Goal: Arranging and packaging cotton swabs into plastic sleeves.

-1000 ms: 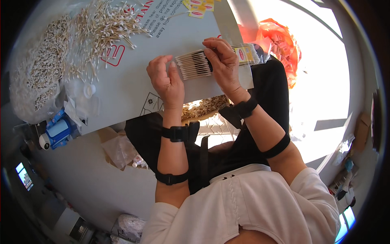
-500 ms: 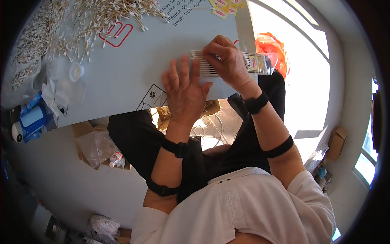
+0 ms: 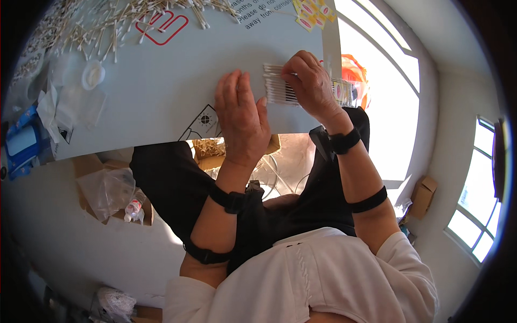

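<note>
A row of cotton swabs [image 3: 276, 89] lies side by side near the right edge of the grey tabletop [image 3: 156, 102]. Over the row, my right hand [image 3: 312, 85] is closed, its thumb and fingers pinched on the swabs and covering their middle. To the right of that hand, a clear plastic packet with a yellow label [image 3: 338, 90] reaches to the table's edge, partly hidden by the hand. My left hand [image 3: 240, 116] rests open on the tabletop, fingers stretched out, a little left of the row and apart from it.
Loose swabs [image 3: 107, 32] are heaped at the far left, near a round white lid [image 3: 93, 75] and a blue packet [image 3: 22, 144]. Small yellow cards [image 3: 312, 12] lie at the far right. Beyond the right edge is an orange bag [image 3: 353, 69]; an open carton [image 3: 91, 185] sits below.
My left hand has moved off the swabs' left ends, its fingers closer together. My right hand remains pinched over the row. The whole view has shifted slightly.
</note>
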A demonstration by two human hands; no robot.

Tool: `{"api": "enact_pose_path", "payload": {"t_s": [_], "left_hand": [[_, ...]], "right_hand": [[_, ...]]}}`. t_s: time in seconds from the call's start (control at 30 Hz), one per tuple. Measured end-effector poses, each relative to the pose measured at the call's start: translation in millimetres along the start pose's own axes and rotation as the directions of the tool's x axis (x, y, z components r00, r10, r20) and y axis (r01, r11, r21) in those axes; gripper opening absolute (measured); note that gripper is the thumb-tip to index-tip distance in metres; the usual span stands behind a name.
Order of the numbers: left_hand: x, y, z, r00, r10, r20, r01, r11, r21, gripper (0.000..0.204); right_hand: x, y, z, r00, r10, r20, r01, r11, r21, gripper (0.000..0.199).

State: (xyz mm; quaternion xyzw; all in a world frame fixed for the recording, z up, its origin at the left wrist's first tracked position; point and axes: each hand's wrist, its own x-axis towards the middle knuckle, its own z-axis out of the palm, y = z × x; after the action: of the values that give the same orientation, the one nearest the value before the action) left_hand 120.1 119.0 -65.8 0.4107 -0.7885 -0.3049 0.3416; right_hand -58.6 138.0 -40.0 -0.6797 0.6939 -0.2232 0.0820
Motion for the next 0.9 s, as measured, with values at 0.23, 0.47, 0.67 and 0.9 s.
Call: {"api": "enact_pose_path", "payload": {"t_s": [0.23,0.47,0.67,0.9], "left_hand": [[1.6,2.9,-0.2,1.000,-0.021,0.004,0.021,1.000,-0.017,0.052],[2.2,5.1,0.2,0.998,-0.055,0.005,0.055,0.998,-0.024,0.047],[6.7,1.1,-5.3,0.987,0.008,-0.162,-0.038,0.982,-0.186,0.044],[22.4,26.8,-32.1,0.998,-0.046,0.036,0.057,0.624,-0.780,0.017]], "right_hand": [[-5.3,-2.5,-9.5,0.990,0.135,-0.028,-0.119,0.940,0.321,0.005],[-2.4,-10.6,-16.9,0.978,0.204,0.034,-0.193,0.845,0.499,0.003],[-4.8,-37.4,-28.0,0.960,0.242,0.144,-0.267,0.618,0.739,0.004],[-21.3,-60.4,-25.6,0.968,0.178,0.176,-0.243,0.500,0.831,0.005]]}}
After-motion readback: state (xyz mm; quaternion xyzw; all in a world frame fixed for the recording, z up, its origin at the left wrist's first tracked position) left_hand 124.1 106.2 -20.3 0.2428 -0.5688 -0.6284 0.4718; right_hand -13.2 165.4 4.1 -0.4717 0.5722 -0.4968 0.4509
